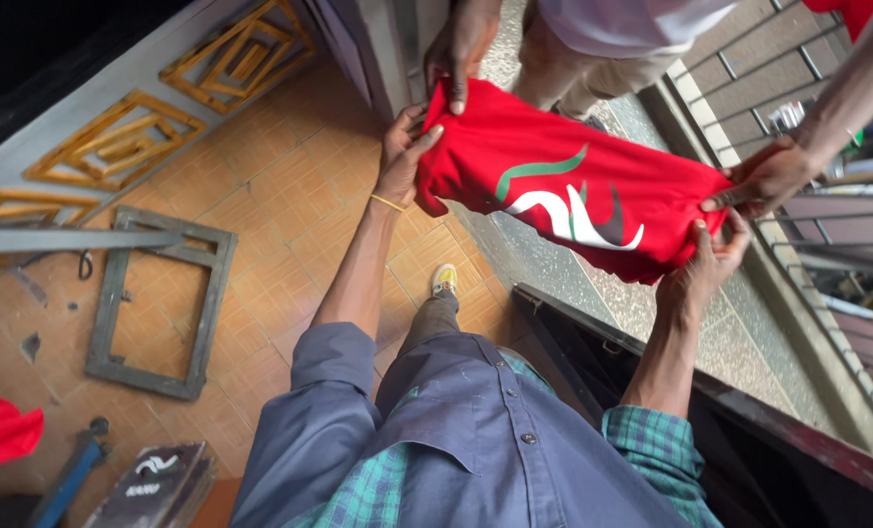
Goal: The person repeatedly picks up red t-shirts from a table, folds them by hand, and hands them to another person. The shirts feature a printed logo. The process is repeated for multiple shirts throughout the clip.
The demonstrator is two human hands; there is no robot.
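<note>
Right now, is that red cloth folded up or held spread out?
Spread out. The red cloth is stretched taut between the left hand and right hand, with another person's hands gripping the same ends.

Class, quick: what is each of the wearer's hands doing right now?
Left hand: closed on one end of the red cloth.
Right hand: closed on its other end.

A red cloth (pixel 573 200) spans the middle, with another person's hands (pixel 461 49) crowding it at twelve and two o'clock. A railing (pixel 828 284) blocks three o'clock. Open tiled floor (pixel 290 186) lies at nine o'clock, past it a metal frame (pixel 157 298). A dark ledge (pixel 749 420) bars five o'clock.
</note>
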